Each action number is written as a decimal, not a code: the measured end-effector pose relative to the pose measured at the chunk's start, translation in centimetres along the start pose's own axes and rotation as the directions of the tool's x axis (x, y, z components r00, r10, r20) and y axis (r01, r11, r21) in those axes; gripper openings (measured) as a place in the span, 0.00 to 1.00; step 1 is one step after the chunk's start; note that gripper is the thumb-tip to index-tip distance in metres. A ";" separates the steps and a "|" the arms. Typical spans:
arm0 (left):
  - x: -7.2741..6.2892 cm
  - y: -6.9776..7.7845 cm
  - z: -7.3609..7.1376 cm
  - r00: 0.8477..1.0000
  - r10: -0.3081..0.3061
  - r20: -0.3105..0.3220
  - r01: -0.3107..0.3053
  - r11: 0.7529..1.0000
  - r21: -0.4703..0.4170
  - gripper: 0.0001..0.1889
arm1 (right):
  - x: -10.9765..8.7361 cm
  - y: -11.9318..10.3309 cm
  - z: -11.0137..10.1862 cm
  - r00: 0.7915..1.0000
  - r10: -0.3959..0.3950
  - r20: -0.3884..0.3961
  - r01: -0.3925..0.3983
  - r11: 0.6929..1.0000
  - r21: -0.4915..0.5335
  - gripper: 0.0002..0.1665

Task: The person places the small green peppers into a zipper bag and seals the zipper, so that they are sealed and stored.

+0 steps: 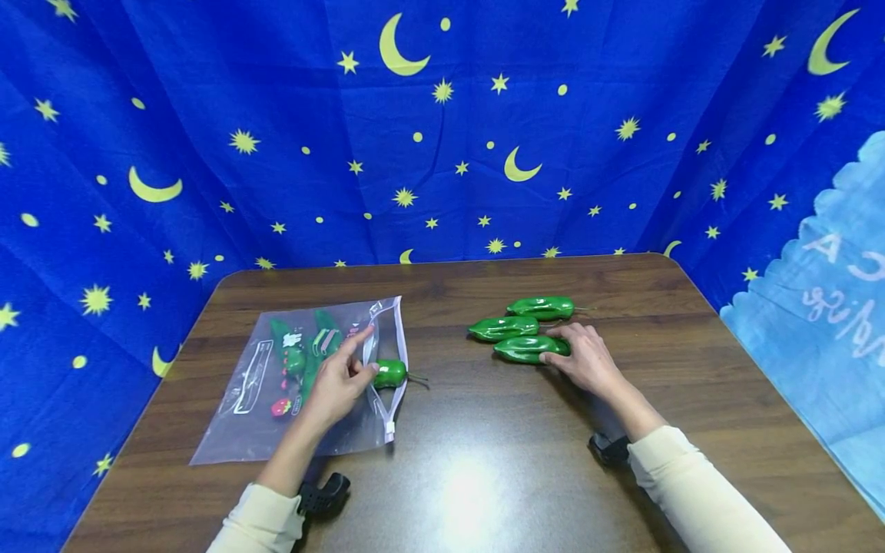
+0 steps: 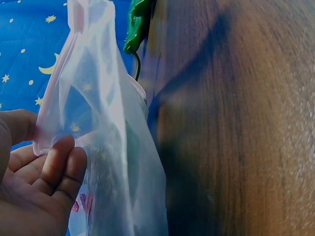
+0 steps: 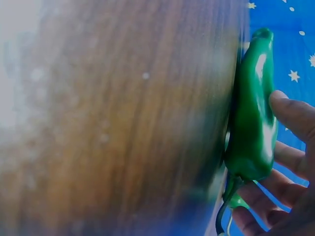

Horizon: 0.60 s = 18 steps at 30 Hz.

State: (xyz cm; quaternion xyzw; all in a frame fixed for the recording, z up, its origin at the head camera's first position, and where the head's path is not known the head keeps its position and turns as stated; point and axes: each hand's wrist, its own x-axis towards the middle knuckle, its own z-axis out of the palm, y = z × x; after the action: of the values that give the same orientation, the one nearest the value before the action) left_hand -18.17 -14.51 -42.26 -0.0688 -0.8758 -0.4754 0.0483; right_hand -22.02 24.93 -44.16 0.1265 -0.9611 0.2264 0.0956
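Observation:
A clear zip bag (image 1: 332, 438) with printed pictures lies on the left of the table, green peppers showing through it. One more green pepper (image 1: 392, 373) sits at the bag's mouth, its stem sticking out. My left hand (image 1: 337, 388) is over the bag and pinches the edge of its mouth, index finger pointing forward. On the right, my right hand (image 1: 586, 357) grips the stem end of a green pepper (image 3: 253, 108) lying on the table, thumb on its near side. Two other green peppers, one in the middle (image 1: 502, 329) and one farther back (image 1: 541, 309), lie just beyond it.
The brown wooden table (image 1: 470, 430) has a bright glare spot near its front. A blue curtain (image 1: 442, 200) with moons and stars hangs behind it. Light blue cloth (image 1: 830, 307) hangs at the right. Each wrist wears a black camera mount (image 1: 323, 494).

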 end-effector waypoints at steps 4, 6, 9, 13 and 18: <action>0.0 -0.1 0.1 1.000 -0.010 0.007 0.010 1.000 -0.006 0.32 | -0.1 0.3 0.1 1.000 0.007 0.017 -0.007 1.000 -0.003 0.26; 0.1 -0.1 0.1 1.000 -0.008 0.010 0.008 1.000 -0.009 0.32 | -0.2 0.5 0.1 0.999 0.018 0.032 -0.018 1.000 -0.001 0.26; 0.1 -0.1 0.1 1.000 -0.002 0.012 0.002 1.000 -0.015 0.32 | -0.3 0.6 0.1 0.998 0.035 0.054 -0.035 0.999 0.004 0.27; 0.1 -0.1 0.0 1.000 -0.006 0.015 0.006 1.000 -0.017 0.32 | -0.4 0.7 0.1 0.997 0.040 0.071 -0.041 0.999 0.022 0.26; 0.0 0.0 0.0 1.000 -0.019 0.017 0.019 1.000 -0.013 0.32 | -0.5 0.7 0.2 0.997 0.035 0.072 -0.039 0.998 0.047 0.26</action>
State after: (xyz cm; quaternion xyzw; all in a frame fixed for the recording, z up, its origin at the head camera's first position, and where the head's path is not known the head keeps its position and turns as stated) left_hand -18.22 -14.49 -42.29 -0.0650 -0.8736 -0.4809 0.0360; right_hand -21.80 25.58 -44.73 0.1189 -0.9602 0.2468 0.0541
